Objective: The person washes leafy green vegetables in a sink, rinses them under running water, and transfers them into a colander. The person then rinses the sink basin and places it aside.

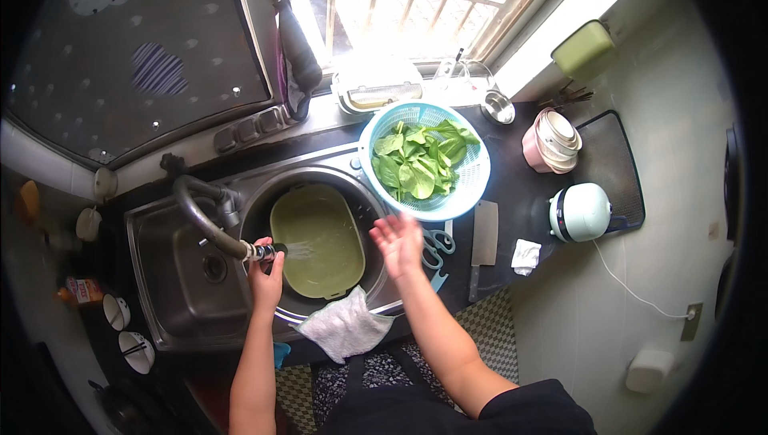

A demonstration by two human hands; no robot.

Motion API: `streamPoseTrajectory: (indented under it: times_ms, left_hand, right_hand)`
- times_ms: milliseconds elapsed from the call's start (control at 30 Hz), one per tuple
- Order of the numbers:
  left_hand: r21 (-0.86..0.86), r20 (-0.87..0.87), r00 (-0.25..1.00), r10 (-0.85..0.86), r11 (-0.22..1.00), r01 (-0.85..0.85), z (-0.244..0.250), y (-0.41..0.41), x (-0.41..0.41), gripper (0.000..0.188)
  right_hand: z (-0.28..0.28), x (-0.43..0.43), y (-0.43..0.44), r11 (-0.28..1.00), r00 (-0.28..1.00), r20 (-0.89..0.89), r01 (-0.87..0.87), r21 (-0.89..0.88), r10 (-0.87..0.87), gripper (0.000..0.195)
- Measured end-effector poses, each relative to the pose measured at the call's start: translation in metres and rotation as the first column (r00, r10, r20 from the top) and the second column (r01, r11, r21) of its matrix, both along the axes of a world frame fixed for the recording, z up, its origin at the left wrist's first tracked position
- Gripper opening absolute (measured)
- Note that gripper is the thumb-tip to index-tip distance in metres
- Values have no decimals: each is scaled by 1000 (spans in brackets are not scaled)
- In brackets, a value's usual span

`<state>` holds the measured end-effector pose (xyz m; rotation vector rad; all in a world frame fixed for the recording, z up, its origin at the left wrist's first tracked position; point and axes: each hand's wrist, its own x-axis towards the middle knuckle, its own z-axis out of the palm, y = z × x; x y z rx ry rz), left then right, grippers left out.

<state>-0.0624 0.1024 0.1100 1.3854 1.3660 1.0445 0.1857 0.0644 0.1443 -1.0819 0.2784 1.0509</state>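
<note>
My left hand [266,276] has its fingers around the nozzle of the kitchen faucet [201,219]. Water streams from it into a green plastic basin [324,276], which sits in the round sink bowl [255,195] with water inside. Palm up and fingers spread, my right hand [399,246] hovers over the bowl's right rim, holding nothing. Just beyond its fingertips stands a light-blue plastic colander [477,186] with leafy greens [417,162] in it. A pale cloth [345,327] drapes over the sink's front edge.
Right of the sink lie blue-handled scissors [438,243] and a cleaver [485,234]. Further right are a crumpled white tissue [526,257], a mint-green appliance [580,212] with a cord, and stacked containers [552,141]. A rectangular sink basin [186,279] and bowls [137,351] are at left.
</note>
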Motion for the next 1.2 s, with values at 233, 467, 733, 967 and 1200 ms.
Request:
streamPoseTrajectory:
  times_ms: [233,467,733,967,1200]
  left_hand:
    - [48,32,999,32,998,-33,3,-2,13,33]
    - [18,-43,998,49,999,-48,-11,-3,-1,32]
    - [-27,-38,998,58,998,-59,-9,-4,3,30]
    - [-266,447,893,60,962,69,-33,-9,5,67]
    - [-384,-296,952,-72,922,-50,-149,-13,-7,61]
  right_hand:
    - [-12,52,16,896,825,387,445,7,-413,28]
    - [34,55,-34,977,511,842,199,82,-174,11]
    - [52,-3,-28,929,-364,919,-266,-257,150,19]
    - [24,-29,-10,863,-512,807,-221,-455,294,16]
    - [36,-49,3,832,-597,750,-237,-502,283,14]
